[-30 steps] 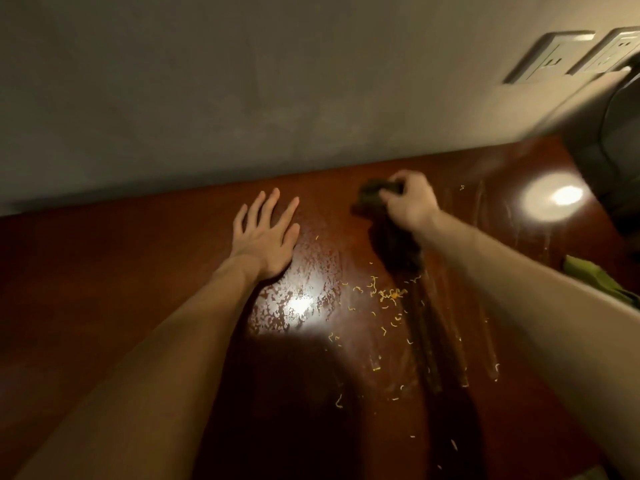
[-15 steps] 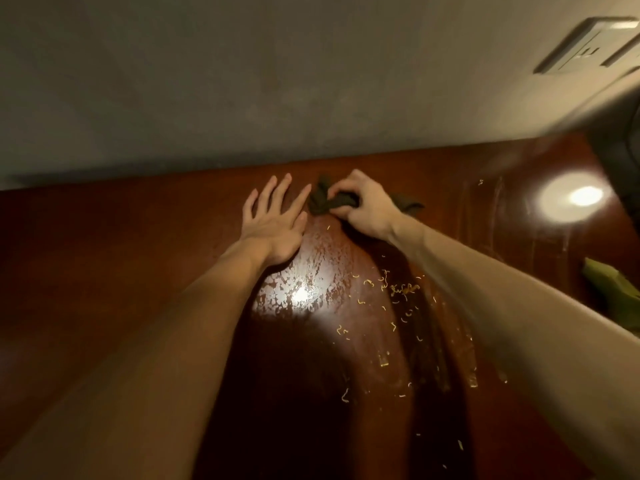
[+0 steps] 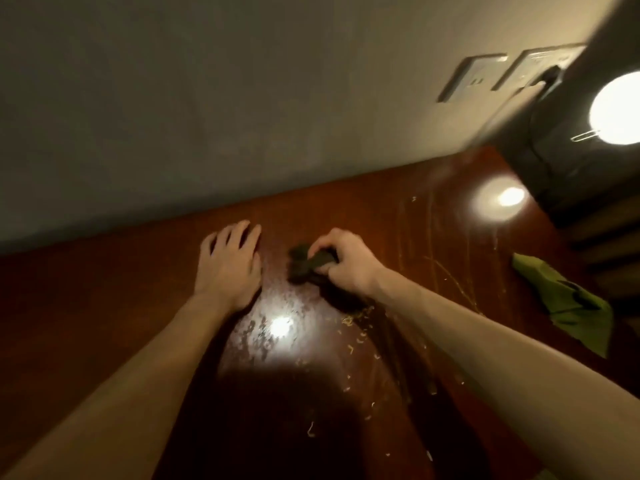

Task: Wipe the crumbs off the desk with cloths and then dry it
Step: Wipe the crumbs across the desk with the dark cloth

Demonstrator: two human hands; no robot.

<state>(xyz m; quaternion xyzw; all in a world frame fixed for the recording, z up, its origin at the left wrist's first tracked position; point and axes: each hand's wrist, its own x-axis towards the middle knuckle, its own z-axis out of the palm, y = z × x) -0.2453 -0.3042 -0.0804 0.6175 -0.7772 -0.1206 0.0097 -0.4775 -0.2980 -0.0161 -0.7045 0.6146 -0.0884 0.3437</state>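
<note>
My right hand [image 3: 348, 263] is shut on a bunched dark cloth [image 3: 304, 266] and presses it onto the glossy red-brown desk [image 3: 104, 306] near the wall. My left hand [image 3: 228, 268] lies flat on the desk just left of the cloth, fingers apart, holding nothing. Small yellow crumbs [image 3: 356, 336] are scattered on the desk below my right wrist and further toward me. A wet, streaky patch [image 3: 273, 323] shines between my forearms.
A second, green cloth [image 3: 568, 303] lies crumpled on the desk at the right. A dark box-like object [image 3: 561, 161] stands at the far right corner under a lit lamp [image 3: 620, 112]. Wall sockets [image 3: 471, 77] sit above the desk.
My right hand swept the dark cloth left toward my left hand, then drew it back a little toward me. The left hand's fingers have come closer together. The view has shifted left.
</note>
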